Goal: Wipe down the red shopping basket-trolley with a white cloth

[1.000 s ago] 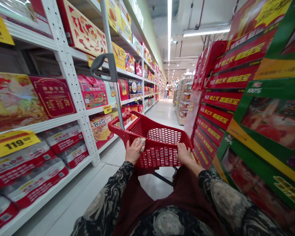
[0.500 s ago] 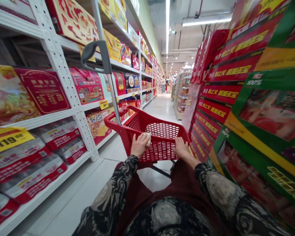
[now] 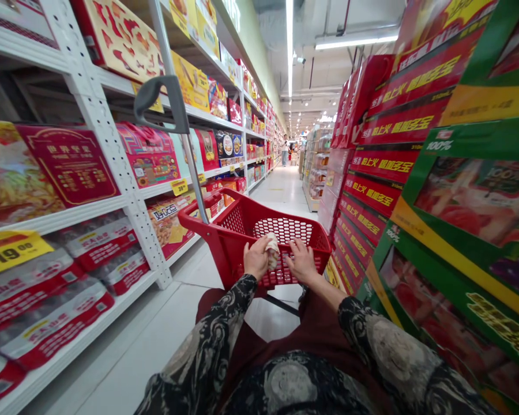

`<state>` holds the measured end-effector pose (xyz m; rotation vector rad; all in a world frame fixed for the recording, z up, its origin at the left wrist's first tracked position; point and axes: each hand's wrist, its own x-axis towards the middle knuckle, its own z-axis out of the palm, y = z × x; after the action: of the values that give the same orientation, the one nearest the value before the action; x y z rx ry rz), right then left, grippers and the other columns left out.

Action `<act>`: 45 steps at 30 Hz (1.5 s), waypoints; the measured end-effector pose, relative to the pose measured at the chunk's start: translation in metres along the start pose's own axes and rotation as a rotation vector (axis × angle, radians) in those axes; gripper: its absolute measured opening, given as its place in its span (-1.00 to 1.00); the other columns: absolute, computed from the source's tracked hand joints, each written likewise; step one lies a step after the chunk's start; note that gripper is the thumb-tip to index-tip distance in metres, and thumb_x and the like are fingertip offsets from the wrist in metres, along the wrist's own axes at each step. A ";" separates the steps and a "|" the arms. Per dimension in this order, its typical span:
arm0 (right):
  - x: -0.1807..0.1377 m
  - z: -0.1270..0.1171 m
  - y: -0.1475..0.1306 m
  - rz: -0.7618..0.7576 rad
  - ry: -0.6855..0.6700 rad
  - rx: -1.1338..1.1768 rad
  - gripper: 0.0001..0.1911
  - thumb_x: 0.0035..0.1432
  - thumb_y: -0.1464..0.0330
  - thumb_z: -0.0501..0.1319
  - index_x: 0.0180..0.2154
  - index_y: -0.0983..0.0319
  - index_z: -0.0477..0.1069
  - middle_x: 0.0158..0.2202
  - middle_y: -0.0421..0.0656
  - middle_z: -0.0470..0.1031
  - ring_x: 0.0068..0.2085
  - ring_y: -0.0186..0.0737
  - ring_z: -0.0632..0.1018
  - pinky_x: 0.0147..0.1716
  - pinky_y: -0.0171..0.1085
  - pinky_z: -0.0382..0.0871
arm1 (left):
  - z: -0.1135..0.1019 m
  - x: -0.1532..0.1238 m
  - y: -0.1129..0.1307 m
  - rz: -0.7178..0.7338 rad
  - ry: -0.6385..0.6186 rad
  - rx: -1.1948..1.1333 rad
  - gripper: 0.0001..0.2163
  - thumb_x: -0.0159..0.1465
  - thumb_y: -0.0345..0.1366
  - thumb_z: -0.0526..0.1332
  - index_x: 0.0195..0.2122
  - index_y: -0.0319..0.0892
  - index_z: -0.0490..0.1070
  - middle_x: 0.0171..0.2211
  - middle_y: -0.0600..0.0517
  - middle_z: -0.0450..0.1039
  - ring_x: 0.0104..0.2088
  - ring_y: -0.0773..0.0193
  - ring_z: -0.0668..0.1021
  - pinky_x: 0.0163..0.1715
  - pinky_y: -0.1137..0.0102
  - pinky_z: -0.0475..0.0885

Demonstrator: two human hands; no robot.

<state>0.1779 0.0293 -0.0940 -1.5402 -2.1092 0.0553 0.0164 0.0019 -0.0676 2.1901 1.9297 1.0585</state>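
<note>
- The left hand (image 3: 255, 259) is closed around a crumpled white cloth (image 3: 272, 252), its fingers clamped over it; the material could be fabric or tissue.
- The cloth is at the near rim of the red basket (image 3: 225, 249), about midway along that edge, part of it bulging out beside the fingers toward the right hand.
- The right hand (image 3: 303, 262) is just beside it, nearer the basket's right corner, fingers apart and gripping nothing; whether the fingertips touch the rim, I cannot tell.
- A metal pole (image 3: 195, 173) rises from the basket's left end and carries a grey handle (image 3: 179, 106), well apart from both hands.
- Both patterned sleeves (image 3: 225, 328) reach forward above dark red trousers (image 3: 285, 346).
- On the left, a white shelf unit (image 3: 108, 135) holds a maroon box (image 3: 69, 164) near its upright, with packs of bottles (image 3: 89, 302) on the bottom shelf and a yellow price tag (image 3: 12, 253) at the shelf edge above them.
- On the right, red cartons (image 3: 376, 196) are stacked next to green boxes (image 3: 462, 202).
- A person (image 3: 284, 152) stands far down the aisle.
</note>
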 end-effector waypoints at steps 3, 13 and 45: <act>0.008 0.002 -0.032 -0.055 -0.064 0.442 -0.49 0.21 0.39 -0.10 0.19 0.21 0.09 0.12 -0.10 0.30 0.10 -0.22 0.35 0.06 -0.21 0.22 | 0.007 0.005 0.008 -0.148 0.014 -0.174 -0.62 0.26 -0.33 -0.06 0.09 0.00 0.27 0.03 0.06 0.41 -0.02 0.26 0.47 0.05 0.27 0.27; 0.019 -0.005 -0.048 0.104 0.086 0.500 -0.41 0.16 0.46 -0.03 0.24 0.19 0.00 0.07 -0.10 0.37 0.01 -0.22 0.44 0.01 -0.23 0.30 | 0.002 0.007 0.006 -0.033 -0.232 -0.250 -0.44 0.12 -0.33 0.11 0.19 -0.14 0.09 0.09 -0.03 0.34 0.04 0.23 0.43 0.02 0.35 0.32; 0.002 0.034 -0.002 -0.474 0.218 -0.097 -0.55 0.19 0.58 -0.03 0.10 0.27 0.28 0.13 -0.06 0.30 0.23 -0.15 0.19 0.14 -0.13 0.18 | -0.023 0.002 -0.041 -0.001 -0.206 0.607 -0.39 0.14 -0.32 0.04 0.25 -0.20 -0.03 0.30 -0.06 -0.14 0.30 0.06 -0.11 0.18 -0.09 -0.08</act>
<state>0.1613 0.0396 -0.1220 -1.0053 -2.2626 -0.3693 -0.0310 0.0037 -0.0677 2.4323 2.3677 0.2297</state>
